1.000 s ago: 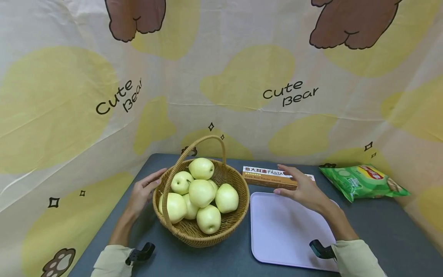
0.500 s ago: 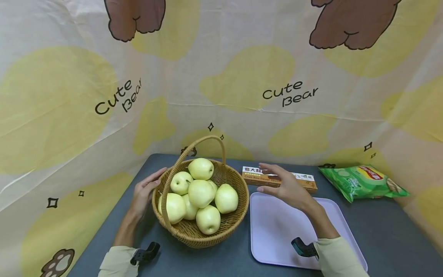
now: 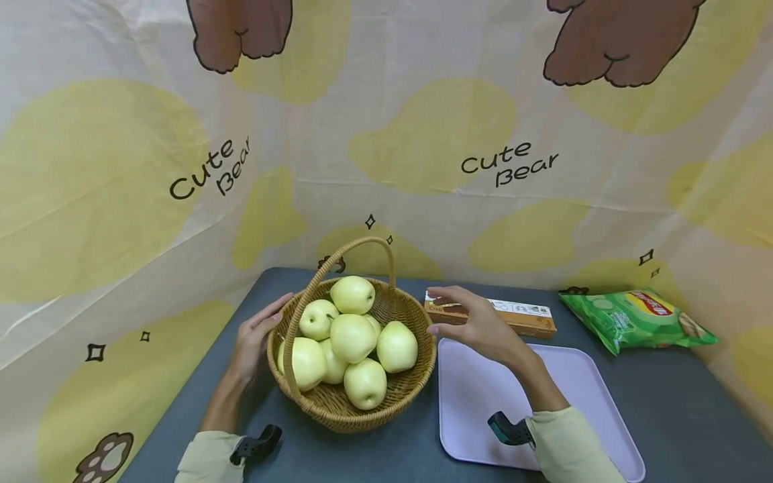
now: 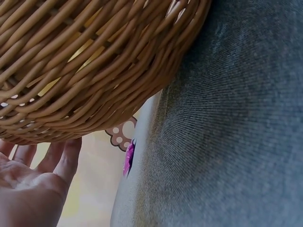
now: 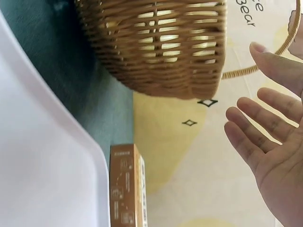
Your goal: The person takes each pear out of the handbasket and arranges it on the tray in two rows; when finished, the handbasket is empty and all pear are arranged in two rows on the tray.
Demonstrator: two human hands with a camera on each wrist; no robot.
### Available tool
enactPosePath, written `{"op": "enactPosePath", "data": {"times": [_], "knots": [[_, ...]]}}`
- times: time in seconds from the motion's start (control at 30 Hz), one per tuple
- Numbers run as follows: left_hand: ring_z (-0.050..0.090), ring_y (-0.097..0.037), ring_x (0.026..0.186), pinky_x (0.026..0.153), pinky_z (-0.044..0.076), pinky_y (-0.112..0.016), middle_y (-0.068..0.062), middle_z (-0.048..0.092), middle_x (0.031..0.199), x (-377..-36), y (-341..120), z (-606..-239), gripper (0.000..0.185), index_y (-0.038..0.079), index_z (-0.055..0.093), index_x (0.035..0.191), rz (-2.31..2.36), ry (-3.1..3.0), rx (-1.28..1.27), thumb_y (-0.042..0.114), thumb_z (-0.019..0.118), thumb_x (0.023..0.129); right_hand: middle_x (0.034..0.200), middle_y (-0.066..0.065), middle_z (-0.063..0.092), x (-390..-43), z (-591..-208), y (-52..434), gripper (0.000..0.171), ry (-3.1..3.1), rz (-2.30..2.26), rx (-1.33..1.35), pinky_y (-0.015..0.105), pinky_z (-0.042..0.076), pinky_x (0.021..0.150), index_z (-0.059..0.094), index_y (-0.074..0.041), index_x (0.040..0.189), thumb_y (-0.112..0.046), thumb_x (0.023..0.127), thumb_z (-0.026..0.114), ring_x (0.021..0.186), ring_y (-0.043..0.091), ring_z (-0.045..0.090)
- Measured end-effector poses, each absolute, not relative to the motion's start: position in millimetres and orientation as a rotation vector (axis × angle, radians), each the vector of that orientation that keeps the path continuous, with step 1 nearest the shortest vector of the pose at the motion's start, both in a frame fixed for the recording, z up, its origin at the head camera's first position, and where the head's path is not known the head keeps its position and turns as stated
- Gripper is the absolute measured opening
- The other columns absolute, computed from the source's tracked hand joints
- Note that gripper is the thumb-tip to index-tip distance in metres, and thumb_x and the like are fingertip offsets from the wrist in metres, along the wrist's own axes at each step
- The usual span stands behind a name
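A wicker basket (image 3: 356, 421) with a tall arched handle (image 3: 371, 239) holds several pale green apples (image 3: 352, 338). My left hand (image 3: 252, 339) is at the basket's left side, its fingertips right at the weave under the rim. In the left wrist view, the relaxed fingers of that hand (image 4: 35, 189) lie against the woven wall (image 4: 94, 71). My right hand (image 3: 477, 325) hovers above the tray's far edge, thumb and fingers spread, fingertips close to the basket's right rim. The right wrist view shows its palm (image 5: 274, 161) bare, apart from the basket wall (image 5: 161, 47).
A pale purple tray (image 3: 483, 402) lies right of the basket. Behind it is a brown-and-white pasta box (image 3: 525, 318), partly hidden by my right hand. A green chip bag (image 3: 640, 318) lies at the back right. A printed curtain (image 3: 417, 141) borders the table (image 3: 670, 402).
My right hand has moved left over the tray toward the basket, uncovering the right end of the pasta box. The left hand has stayed at the basket's side.
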State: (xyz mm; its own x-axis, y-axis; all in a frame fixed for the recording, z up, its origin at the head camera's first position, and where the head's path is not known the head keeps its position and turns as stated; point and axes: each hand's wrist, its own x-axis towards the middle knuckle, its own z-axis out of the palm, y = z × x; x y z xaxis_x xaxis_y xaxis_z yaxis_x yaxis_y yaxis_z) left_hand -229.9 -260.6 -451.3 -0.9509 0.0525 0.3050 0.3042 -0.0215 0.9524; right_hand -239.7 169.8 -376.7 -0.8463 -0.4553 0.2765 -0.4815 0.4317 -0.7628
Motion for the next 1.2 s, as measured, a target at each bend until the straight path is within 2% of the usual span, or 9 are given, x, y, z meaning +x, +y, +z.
{"op": "enactPosePath", "data": {"times": [0.13, 0.37, 0.63, 0.87, 1.03, 1.2], "knots": [[0.058, 0.001, 0.134, 0.107, 0.050, -0.018, 0.013, 0.062, 0.146, -228, -261, -452, 0.050, -0.004, 0.045, 0.158, -2.095, -2.065, -0.382, 0.020, 0.047, 0.114, 0.148, 0.010, 0.061, -239, -375, 162, 0.067, -2.633, 1.521, 0.891, 0.052, 0.057, 0.105, 0.058, -0.013, 0.151, -0.028, 0.092, 0.086, 0.135, 0.037, 0.062], [0.060, 0.000, 0.133, 0.107, 0.050, -0.018, 0.013, 0.063, 0.145, -226, -261, -452, 0.050, -0.006, 0.046, 0.157, -2.097, -2.034, -0.365, 0.020, 0.049, 0.114, 0.149, 0.017, 0.059, -242, -369, 145, 0.069, -2.622, 1.577, 0.963, 0.057, 0.054, 0.108, 0.057, -0.008, 0.152, -0.026, 0.092, 0.086, 0.133, 0.039, 0.061], [0.063, -0.002, 0.130, 0.105, 0.053, -0.020, 0.014, 0.065, 0.142, -225, -261, -451, 0.050, -0.006, 0.046, 0.156, -2.121, -2.021, -0.347, 0.018, 0.050, 0.113, 0.146, 0.011, 0.063, -244, -363, 129, 0.063, -2.656, 1.536, 1.009, 0.057, 0.052, 0.110, 0.062, -0.019, 0.149, -0.026, 0.091, 0.087, 0.134, 0.033, 0.059], [0.063, -0.002, 0.130, 0.105, 0.053, -0.021, 0.014, 0.065, 0.143, -226, -260, -451, 0.051, -0.005, 0.045, 0.157, -2.141, -2.013, -0.349, 0.019, 0.050, 0.113, 0.145, -0.002, 0.064, -248, -357, 116, 0.066, -2.704, 1.475, 1.082, 0.060, 0.046, 0.116, 0.063, -0.021, 0.149, -0.032, 0.089, 0.088, 0.139, 0.031, 0.056], [0.062, -0.002, 0.131, 0.105, 0.052, -0.020, 0.013, 0.064, 0.145, -226, -261, -453, 0.051, -0.005, 0.045, 0.158, -2.143, -2.022, -0.361, 0.019, 0.050, 0.113, 0.145, -0.005, 0.064, -249, -352, 107, 0.064, -2.732, 1.438, 1.115, 0.056, 0.044, 0.119, 0.064, -0.022, 0.147, -0.032, 0.089, 0.088, 0.140, 0.022, 0.055], [0.062, -0.001, 0.131, 0.105, 0.052, -0.020, 0.014, 0.064, 0.144, -225, -262, -453, 0.051, -0.005, 0.045, 0.158, -2.150, -2.019, -0.356, 0.020, 0.050, 0.113, 0.147, 0.001, 0.064, -252, -346, 98, 0.065, -2.744, 1.410, 1.143, 0.051, 0.044, 0.119, 0.063, -0.017, 0.148, -0.029, 0.090, 0.088, 0.141, 0.020, 0.056]]}}
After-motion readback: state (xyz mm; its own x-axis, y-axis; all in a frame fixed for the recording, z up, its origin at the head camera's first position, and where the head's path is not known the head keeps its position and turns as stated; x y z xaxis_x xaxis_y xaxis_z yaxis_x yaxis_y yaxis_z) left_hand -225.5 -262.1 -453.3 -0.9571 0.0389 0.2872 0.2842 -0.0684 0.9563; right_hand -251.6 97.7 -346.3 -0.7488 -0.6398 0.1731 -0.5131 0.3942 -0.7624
